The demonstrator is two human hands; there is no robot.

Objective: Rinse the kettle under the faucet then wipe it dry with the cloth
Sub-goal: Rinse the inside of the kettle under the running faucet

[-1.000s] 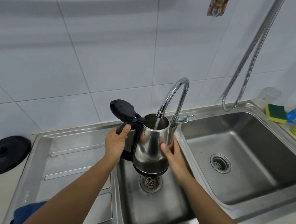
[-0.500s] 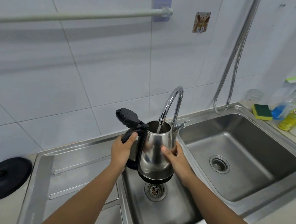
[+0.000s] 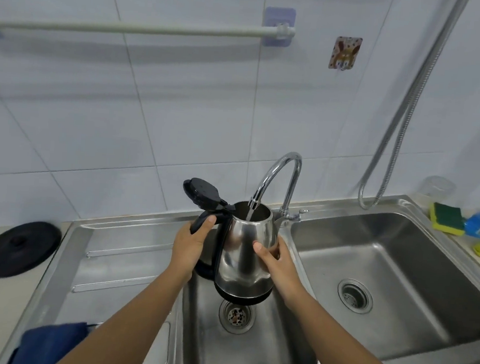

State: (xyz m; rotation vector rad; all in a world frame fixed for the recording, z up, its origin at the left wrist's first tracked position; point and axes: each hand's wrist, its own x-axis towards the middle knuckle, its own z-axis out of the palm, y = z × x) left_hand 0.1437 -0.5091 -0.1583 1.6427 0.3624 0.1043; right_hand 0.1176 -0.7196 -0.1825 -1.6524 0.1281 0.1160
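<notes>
A steel kettle [image 3: 243, 253] with a black handle and its black lid flipped open hangs upright over the small middle basin. My left hand [image 3: 190, 242] grips the handle. My right hand [image 3: 277, 258] is pressed around the kettle's right side. The chrome faucet [image 3: 280, 173] curves over the kettle's mouth and a thin stream of water runs into it. A dark blue cloth [image 3: 51, 345] lies on the draining board at the lower left, partly behind my left forearm.
The kettle's black base [image 3: 19, 247] sits on the counter at left. A large basin [image 3: 396, 281] lies to the right, with a sponge [image 3: 446, 217] and bottles behind it. A metal hose [image 3: 408, 108] hangs on the tiled wall. A rail [image 3: 130, 29] runs above.
The kettle and both hands stay under the running water. My view has tilted up, then settled, showing more wall and the rail; the blue cloth is back in sight.
</notes>
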